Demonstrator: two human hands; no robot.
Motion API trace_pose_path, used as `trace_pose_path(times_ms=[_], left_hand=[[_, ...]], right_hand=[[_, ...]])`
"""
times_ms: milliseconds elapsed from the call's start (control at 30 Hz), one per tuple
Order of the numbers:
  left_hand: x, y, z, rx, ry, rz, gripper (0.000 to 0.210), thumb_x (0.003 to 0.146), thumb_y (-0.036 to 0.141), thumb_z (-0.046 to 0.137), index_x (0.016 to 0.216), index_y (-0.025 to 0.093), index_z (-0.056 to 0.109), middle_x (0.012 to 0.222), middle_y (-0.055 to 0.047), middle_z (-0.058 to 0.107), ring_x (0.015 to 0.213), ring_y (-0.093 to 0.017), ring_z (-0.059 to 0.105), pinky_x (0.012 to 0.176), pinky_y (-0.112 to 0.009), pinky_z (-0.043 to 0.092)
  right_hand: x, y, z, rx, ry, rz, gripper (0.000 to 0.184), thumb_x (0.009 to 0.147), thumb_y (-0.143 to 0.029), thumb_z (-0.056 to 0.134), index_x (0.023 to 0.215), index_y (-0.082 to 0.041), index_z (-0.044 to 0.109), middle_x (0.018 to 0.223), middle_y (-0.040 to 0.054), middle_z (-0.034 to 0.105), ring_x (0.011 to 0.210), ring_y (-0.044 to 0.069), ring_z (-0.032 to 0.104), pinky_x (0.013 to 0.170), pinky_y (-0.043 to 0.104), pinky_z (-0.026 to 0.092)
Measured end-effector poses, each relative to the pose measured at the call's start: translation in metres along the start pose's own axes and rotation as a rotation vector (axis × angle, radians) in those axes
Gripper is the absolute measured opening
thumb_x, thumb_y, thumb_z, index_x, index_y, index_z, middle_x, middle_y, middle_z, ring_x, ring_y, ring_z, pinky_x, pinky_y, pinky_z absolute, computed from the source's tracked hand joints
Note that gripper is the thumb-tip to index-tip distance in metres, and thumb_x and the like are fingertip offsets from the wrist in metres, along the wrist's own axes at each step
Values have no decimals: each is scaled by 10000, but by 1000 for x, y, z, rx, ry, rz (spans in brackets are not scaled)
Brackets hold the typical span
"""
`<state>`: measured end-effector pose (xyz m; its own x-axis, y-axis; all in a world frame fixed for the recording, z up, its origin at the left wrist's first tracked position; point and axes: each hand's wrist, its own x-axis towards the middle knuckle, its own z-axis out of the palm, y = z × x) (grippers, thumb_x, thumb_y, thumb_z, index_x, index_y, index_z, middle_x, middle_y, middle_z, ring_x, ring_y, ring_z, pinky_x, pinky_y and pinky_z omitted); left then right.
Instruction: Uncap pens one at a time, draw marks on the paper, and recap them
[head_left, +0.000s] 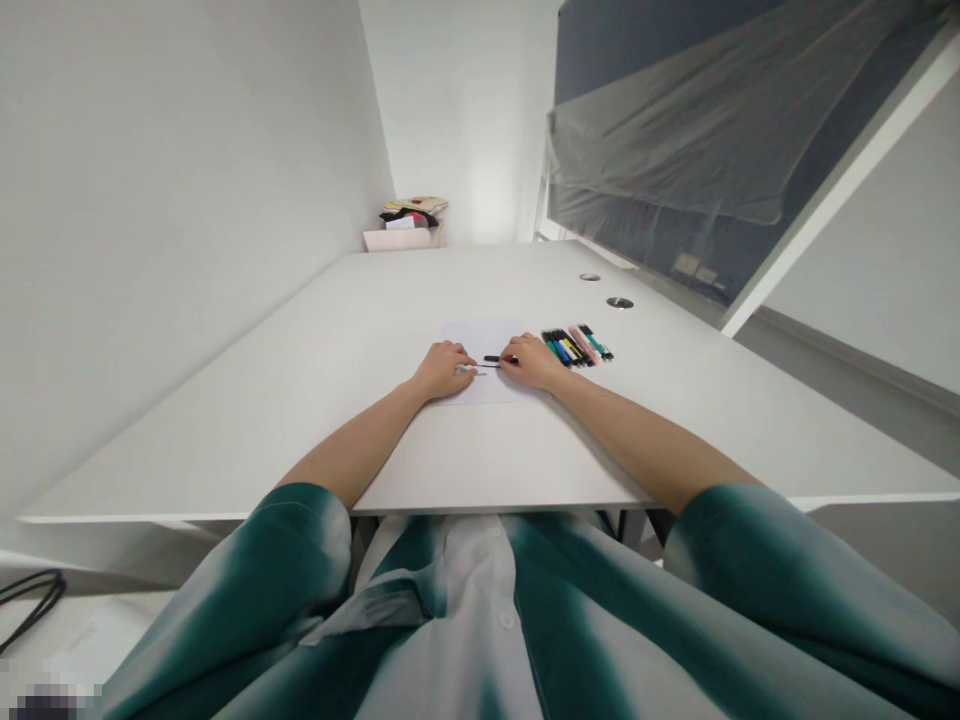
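A sheet of white paper lies on the table, under both of my hands. My left hand rests on its left side, with thumb and fingers closed round a slim, pale pen part that is mostly hidden. My right hand pinches a thin dark pen part at the sheet's right side. This thin piece spans the gap between my fingertips. Just above it is a short black piece like a pen cap, and below it a small greyish sliver. Both are too small to make out exactly.
Several coloured pens lie in a row right of my right hand. Two round cable holes sit farther back in the white table. A pink box with cloths stands at the far end. A plastic-draped dark panel borders the right.
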<state>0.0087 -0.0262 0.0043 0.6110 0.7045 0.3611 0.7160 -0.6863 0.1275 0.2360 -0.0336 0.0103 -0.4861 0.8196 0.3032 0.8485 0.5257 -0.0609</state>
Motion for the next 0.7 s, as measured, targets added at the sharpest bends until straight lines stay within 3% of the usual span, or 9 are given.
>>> trace_pose_path(times_ms=[167, 300, 467, 700], left_hand=[[2, -18, -1, -58, 89, -163, 313, 875, 319, 506, 986, 170, 758, 1033, -103, 699, 1003, -246, 605, 966, -414, 443], [2, -38, 4, -75, 78, -310, 345, 897, 280, 450, 1061, 170, 732, 1115, -96, 689, 1079, -227, 599, 1012, -380, 446], [1, -43, 9, 0, -44, -456, 377, 878, 225, 447, 1150, 182, 706, 1238, -104, 644, 1163, -249, 574, 1042, -382, 445], [-2, -33, 3, 69, -80, -432, 398, 875, 215, 437, 1185, 182, 685, 1263, -108, 626, 1167, -267, 569, 1042, -400, 455]], right_hand=[[-1, 12, 2, 83, 81, 114, 273, 923, -236, 509, 1038, -130, 733, 1078, 127, 694, 1031, 245, 589, 944, 323, 403], [-2, 21, 9, 172, 82, 189, 377, 944, -313, 516, 1243, -120, 639, 1150, 128, 681, 1048, 231, 609, 941, 310, 426], [-1, 22, 12, 132, -8, 175, 307, 931, -324, 535, 1070, -128, 726, 1110, 137, 685, 1040, 233, 618, 951, 295, 420], [0, 22, 12, 84, -19, 149, 287, 904, -299, 554, 1055, -136, 736, 1114, 143, 674, 1045, 253, 615, 966, 319, 420]])
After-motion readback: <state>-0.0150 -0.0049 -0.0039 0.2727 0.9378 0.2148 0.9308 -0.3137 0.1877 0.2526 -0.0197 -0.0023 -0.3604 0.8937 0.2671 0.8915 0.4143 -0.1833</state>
